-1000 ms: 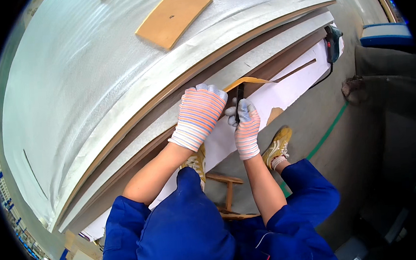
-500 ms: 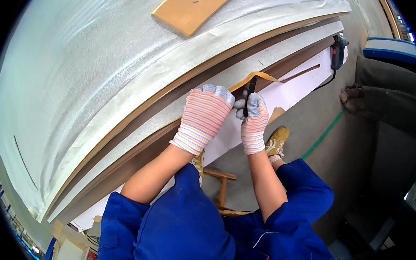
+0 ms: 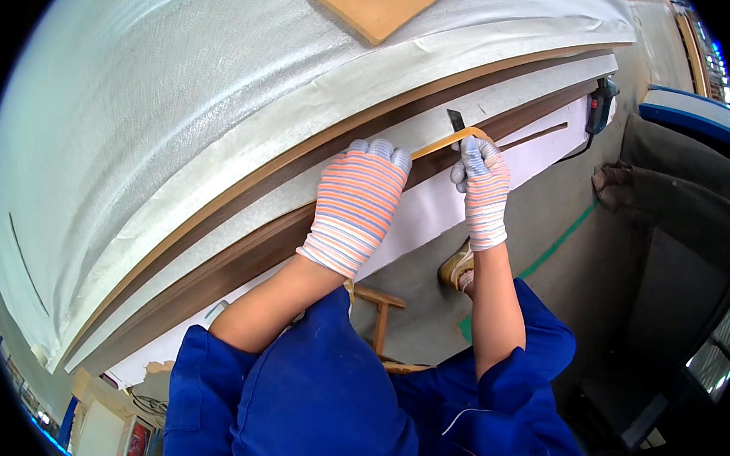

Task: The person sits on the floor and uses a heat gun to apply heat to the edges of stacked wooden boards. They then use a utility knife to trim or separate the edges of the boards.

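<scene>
My left hand (image 3: pixel 357 202), in a striped glove, is closed at the edge of the brown panels, its curled fingers at one end of a narrow yellow strip (image 3: pixel 442 144). The strip runs rightward to my right hand (image 3: pixel 485 183), also gloved and closed. From that hand's fingertips a dark, flat knife (image 3: pixel 456 120) sticks up past the strip; its handle is mostly hidden by the fingers. Under my hands, long brown panels (image 3: pixel 258 250) lie stacked with white sheeting (image 3: pixel 312 177) between them.
A tan board (image 3: pixel 385 3) lies on the large white-wrapped stack beyond. A thin brown strip (image 3: pixel 535 136) rests on a white sheet (image 3: pixel 516 164) near a power drill (image 3: pixel 600 107). A wooden stool (image 3: pixel 378 311) stands below; dark covered furniture (image 3: pixel 672 184) is at right.
My right hand has moved right, away from my left, and the knife now points up past the strip. More of the strip shows between the hands. My left hand stays nearly in place.
</scene>
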Motion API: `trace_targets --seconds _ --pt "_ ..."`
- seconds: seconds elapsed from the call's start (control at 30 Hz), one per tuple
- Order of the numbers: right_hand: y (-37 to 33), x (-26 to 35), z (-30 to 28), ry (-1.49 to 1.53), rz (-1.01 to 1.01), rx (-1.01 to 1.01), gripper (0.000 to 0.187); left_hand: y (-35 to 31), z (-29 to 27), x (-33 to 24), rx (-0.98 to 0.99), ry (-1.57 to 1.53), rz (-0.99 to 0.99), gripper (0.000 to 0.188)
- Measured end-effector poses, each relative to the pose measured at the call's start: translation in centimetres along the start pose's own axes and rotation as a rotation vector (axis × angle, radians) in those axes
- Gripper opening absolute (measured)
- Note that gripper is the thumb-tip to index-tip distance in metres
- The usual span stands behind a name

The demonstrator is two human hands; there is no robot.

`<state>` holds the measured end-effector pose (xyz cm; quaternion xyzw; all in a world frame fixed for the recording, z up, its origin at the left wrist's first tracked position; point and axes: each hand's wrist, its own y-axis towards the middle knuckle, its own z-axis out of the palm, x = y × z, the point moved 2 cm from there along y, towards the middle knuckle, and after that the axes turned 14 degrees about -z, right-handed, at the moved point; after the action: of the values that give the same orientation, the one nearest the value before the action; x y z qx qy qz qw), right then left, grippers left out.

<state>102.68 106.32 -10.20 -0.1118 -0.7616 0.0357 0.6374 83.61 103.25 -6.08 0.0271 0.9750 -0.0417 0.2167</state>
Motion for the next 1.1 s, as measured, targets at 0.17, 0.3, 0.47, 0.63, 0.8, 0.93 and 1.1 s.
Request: trace_targets --seconds 0.17,0.3,0.47,0.63,0.8,0.93,1.1 --pt "-0.4 0.2 0.6 -0.024 -0.044 -0.005 0.025 -1.0 -0.6 1.2 -0.016 0.016 -0.116 0.016" --pt "-0.5 0.0 0.8 0.034 -0.057 -0.003 0.025 -1.5 0.3 2.0 -0.144 0.022 -0.012 0.012" --pt "-0.5 -0.2 0.3 -0.005 -0.051 0.043 0.025 -1.6 0.5 2.0 -0.172 0.021 0.011 0.012" --pt "-0.9 0.1 0.7 0.041 -0.019 0.064 0.025 -1.6 0.5 2.0 -0.250 0.008 0.042 0.012" --pt "-2.2 -0.2 1.3 0.081 0.006 0.051 0.024 -1.4 0.3 1.7 -0.149 0.048 0.006 0.014" --pt "-2.8 -0.7 1.7 0.131 0.020 0.073 0.023 -1.4 0.3 1.7 -0.131 0.049 -0.009 0.015" --pt "-4.5 -0.7 2.3 0.091 0.035 0.108 0.023 -1.4 0.2 1.6 -0.112 0.049 -0.006 0.015"
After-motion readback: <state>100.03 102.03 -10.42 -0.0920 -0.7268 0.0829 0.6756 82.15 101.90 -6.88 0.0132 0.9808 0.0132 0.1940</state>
